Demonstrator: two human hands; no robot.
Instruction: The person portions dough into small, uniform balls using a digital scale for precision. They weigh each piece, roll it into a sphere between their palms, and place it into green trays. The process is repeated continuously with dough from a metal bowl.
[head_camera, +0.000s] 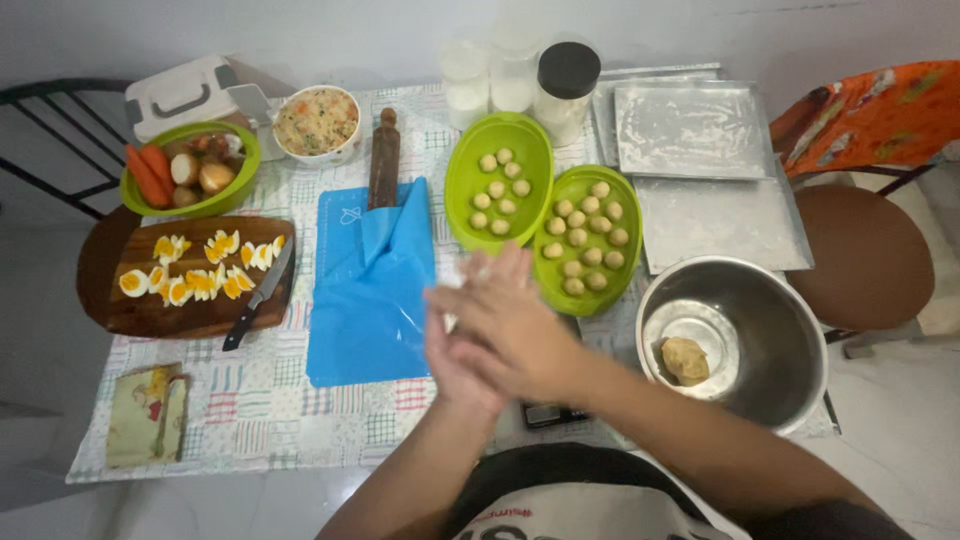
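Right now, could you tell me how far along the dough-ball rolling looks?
Done: two green oval trays hold rolled dough balls, the left tray about eight, the right tray about fourteen. In hand: the left hand and right hand are pressed palm to palm above the table; whatever lies between them is hidden. Left: one lump of dough sits in the steel bowl.

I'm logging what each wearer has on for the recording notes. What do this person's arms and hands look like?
Both forearms are bare, with no sleeves in view. The left hand and right hand wear no gloves; no rings, watch or bracelets can be made out. The hands look slightly blurred.
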